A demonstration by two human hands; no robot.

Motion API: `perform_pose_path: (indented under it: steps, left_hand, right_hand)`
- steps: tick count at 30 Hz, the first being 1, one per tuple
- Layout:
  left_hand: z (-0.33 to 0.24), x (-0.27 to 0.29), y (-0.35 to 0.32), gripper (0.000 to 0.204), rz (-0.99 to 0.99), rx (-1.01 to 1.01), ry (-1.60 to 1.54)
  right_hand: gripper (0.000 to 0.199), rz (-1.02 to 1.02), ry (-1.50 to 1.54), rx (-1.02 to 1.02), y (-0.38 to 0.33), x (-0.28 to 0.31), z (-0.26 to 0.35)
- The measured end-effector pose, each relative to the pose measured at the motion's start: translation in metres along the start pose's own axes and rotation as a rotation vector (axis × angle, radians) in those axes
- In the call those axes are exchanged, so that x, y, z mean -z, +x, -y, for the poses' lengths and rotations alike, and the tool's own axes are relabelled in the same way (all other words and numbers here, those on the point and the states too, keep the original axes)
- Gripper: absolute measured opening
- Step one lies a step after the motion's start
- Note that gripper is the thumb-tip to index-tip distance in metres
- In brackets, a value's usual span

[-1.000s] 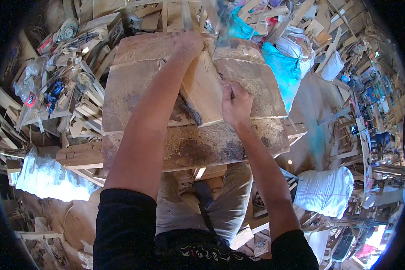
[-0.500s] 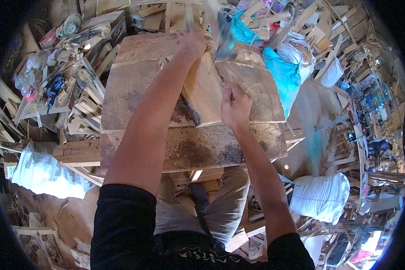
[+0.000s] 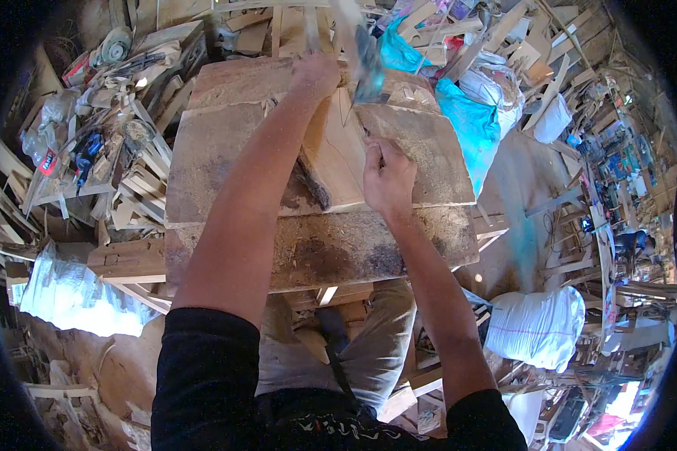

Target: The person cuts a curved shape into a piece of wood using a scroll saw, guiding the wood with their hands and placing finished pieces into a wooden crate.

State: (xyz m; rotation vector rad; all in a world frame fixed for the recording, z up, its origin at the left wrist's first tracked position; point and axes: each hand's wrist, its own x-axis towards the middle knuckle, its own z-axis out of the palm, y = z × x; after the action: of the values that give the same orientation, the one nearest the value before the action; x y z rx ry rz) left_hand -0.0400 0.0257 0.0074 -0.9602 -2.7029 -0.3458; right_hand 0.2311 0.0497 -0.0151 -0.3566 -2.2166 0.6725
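Two hands at work over a rough slab bench [image 3: 308, 255] in the middle of the frame, amid heaps of offcuts [image 3: 135, 173] at the left and a blue tarp [image 3: 466, 113] at the upper right. Left hand [image 3: 316, 73] stretched far forward to the upper centre, closed down over the far end of a pale wooden board [image 3: 338, 161], seemingly to pin it flat and stop it shifting; whether curled round the edge or merely pressing cannot be told. Right hand [image 3: 387, 177] drawn into a fist at centre frame, resting on the near right edge of the same board, apparently gripping a thin pencil-like tool [image 3: 366, 137] whose tip touches the wood; too small to be sure. Board lying flat on the bench top, long axis running from the lower centre toward the upper centre, slightly tilted rightward at the far end, narrow end pointing away from the body. Above it, a blurred bluish object [image 3: 368, 56] near the left hand, shape not readable. A dark elongated thing [image 3: 312, 184] lying along the board's left edge, likely a tool or a bark strip. White sacks [image 3: 538, 323] at the lower right and another [image 3: 75, 297] at the lower left, both well apart from the bench.
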Motion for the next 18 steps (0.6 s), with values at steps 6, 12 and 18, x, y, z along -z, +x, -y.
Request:
perform_pose_path:
  steps: [6,12,18]
  left_hand:
    - [0.001,0.002,0.006,0.04,0.081,0.007,-0.059]
    - [-0.003,0.017,-0.012,0.046,0.049,0.068,-0.015]
    - [0.01,0.038,-0.098,0.057,-0.249,-0.079,-0.135]
  right_hand:
    - [0.022,-0.004,-0.036,0.079,0.001,-0.004,-0.007]
    - [0.027,0.083,-0.022,-0.016,0.002,-0.003,-0.001]
    - [0.026,0.088,-0.035,-0.096,0.003,0.0,0.002]
